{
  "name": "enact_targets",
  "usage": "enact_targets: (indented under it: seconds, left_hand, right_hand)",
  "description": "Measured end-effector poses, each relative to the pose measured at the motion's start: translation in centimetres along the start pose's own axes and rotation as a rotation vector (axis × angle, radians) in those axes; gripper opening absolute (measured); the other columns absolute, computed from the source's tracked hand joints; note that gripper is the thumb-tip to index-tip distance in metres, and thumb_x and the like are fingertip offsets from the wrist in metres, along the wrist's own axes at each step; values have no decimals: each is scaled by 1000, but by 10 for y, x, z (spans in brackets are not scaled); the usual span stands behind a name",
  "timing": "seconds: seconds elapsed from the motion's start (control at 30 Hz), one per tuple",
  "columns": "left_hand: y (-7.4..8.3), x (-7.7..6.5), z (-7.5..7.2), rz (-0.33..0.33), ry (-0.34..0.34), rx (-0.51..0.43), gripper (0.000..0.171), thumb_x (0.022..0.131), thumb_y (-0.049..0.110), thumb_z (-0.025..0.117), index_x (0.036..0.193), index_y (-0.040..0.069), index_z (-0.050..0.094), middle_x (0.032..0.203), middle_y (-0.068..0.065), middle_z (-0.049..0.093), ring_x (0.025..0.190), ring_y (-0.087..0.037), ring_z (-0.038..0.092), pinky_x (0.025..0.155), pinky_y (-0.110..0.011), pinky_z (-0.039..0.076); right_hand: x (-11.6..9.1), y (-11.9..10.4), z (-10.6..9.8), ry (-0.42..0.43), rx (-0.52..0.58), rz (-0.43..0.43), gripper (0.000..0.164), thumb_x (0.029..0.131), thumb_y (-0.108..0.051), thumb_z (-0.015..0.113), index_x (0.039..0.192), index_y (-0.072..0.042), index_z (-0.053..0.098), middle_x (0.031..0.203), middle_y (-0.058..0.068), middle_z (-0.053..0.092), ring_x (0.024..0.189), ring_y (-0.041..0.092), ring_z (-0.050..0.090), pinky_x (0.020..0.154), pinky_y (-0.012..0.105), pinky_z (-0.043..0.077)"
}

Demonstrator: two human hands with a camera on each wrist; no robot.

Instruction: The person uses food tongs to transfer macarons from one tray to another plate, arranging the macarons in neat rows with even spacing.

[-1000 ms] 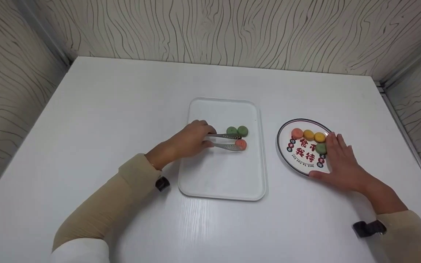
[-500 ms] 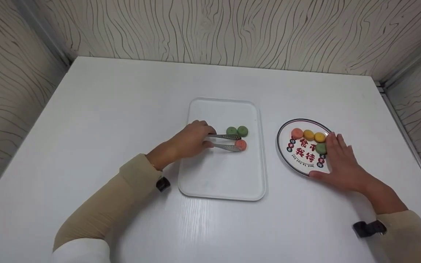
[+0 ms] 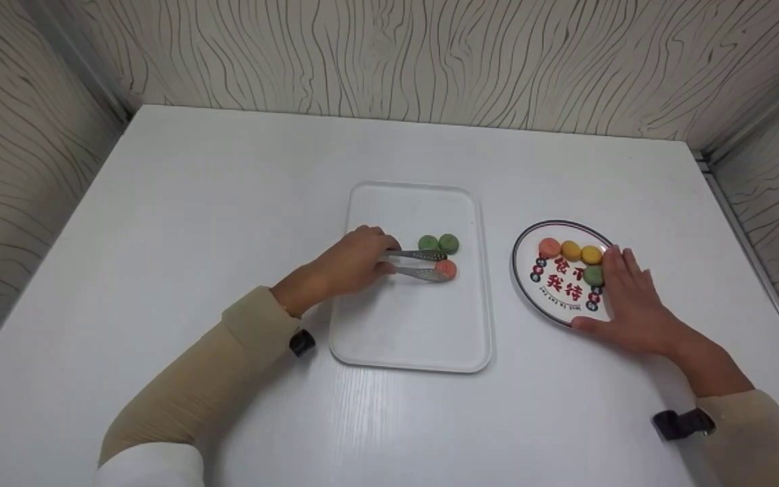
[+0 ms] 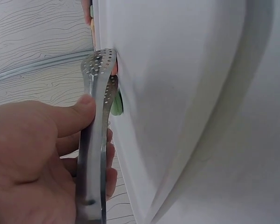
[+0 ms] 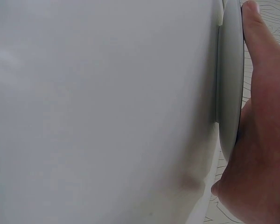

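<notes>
My left hand (image 3: pixel 357 260) grips a pair of metal tongs (image 4: pixel 91 154) with perforated ends. The tongs' two ends lie apart over the white tray (image 3: pixel 403 341), one at an orange macaron (image 3: pixel 446 270). Just beyond the upper arm of the tongs sit two green macarons, a left one (image 3: pixel 428 242) and a right one (image 3: pixel 449 243). My right hand (image 3: pixel 636 308) rests with straight fingers on the right edge of a round plate (image 3: pixel 528 287), thumb at its near rim. On that plate are an orange macaron (image 3: pixel 550 247), two yellow ones (image 3: pixel 571 250) and a green one (image 3: pixel 593 274).
Tray and plate stand side by side on a white table (image 3: pixel 214 196), a strip of tabletop between them. Wood-grain patterned panels (image 3: pixel 389 61) rise behind the table and at both sides. Dark straps (image 3: pixel 683 423) sit at the sleeve cuffs.
</notes>
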State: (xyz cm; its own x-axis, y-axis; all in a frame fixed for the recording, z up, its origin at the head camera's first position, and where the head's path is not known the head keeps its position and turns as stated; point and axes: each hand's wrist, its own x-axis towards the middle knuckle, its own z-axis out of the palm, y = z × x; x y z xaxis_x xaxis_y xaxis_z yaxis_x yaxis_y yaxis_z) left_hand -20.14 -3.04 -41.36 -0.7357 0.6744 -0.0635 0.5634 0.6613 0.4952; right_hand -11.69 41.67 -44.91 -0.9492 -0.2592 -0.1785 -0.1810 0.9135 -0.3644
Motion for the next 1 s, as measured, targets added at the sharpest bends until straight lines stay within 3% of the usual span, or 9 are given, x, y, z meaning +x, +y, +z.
enact_targets:
  seconds: [0.47, 1.0]
  left_hand:
    - [5, 1, -2, -25, -3, -5, 30, 97, 12, 70, 125, 0, 68, 119, -13, 69, 108, -27, 59, 97, -40, 47]
    - [11, 5, -7, 0, -2, -5, 31, 98, 13, 69, 126, 0, 67, 119, -13, 69, 109, -28, 59, 97, -39, 48]
  right_hand:
    - [1, 0, 0, -7, -8, 17, 130, 88, -56, 72, 154, 10, -18, 162, 35, -14, 149, 48, -21, 115, 70, -8]
    - [1, 2, 0, -13, -13, 11, 127, 89, -56, 72, 154, 11, -16, 163, 33, -15, 149, 48, -21, 114, 71, -9]
